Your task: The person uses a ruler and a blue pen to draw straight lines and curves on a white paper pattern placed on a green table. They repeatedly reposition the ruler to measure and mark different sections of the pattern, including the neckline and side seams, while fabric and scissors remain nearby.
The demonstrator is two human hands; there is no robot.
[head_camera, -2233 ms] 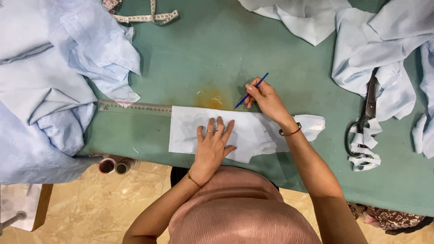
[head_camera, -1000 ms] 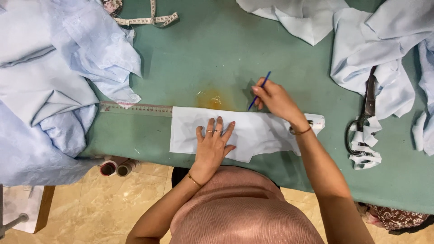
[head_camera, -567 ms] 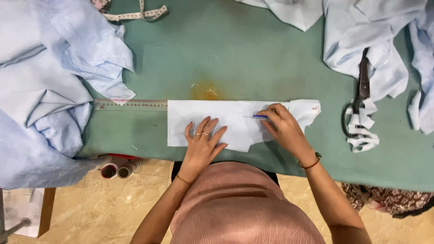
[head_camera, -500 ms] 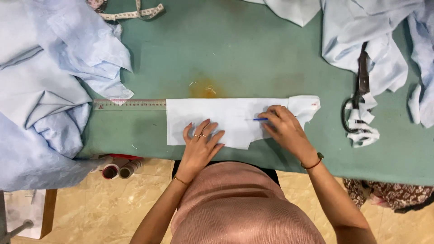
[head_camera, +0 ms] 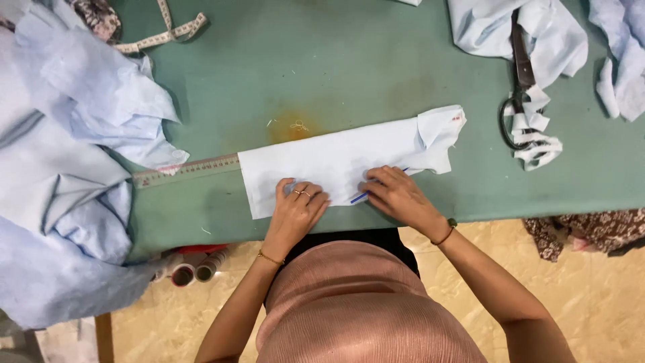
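The left hand [head_camera: 296, 208] lies flat with its fingers spread a little, pressing down on a white cloth piece [head_camera: 336, 160]. The right hand [head_camera: 396, 197] is closed around a thin blue pen [head_camera: 360, 197], and it rests on the same cloth, just beside the left hand. The cloth piece is long and pale, with straight sides. Its right end is folded up and crumpled, with a tiny red mark there that is too small to make out. It lies near the front edge of the green table [head_camera: 349, 67], about in the middle. A long ruler [head_camera: 185, 169] sticks out from under its left end, and the other end of the ruler is hidden under a big heap of light blue cloth [head_camera: 67, 168] at the left edge. A measuring tape [head_camera: 161, 33] curls near the far left corner. Black scissors [head_camera: 516, 87] lie near the far right corner, partly covered by more pale cloth [head_camera: 531, 33] and white strips [head_camera: 534, 138]. Two rolls [head_camera: 195, 271] peek out under the front edge. A flowery cloth [head_camera: 584, 232] hangs at the right, cut off.
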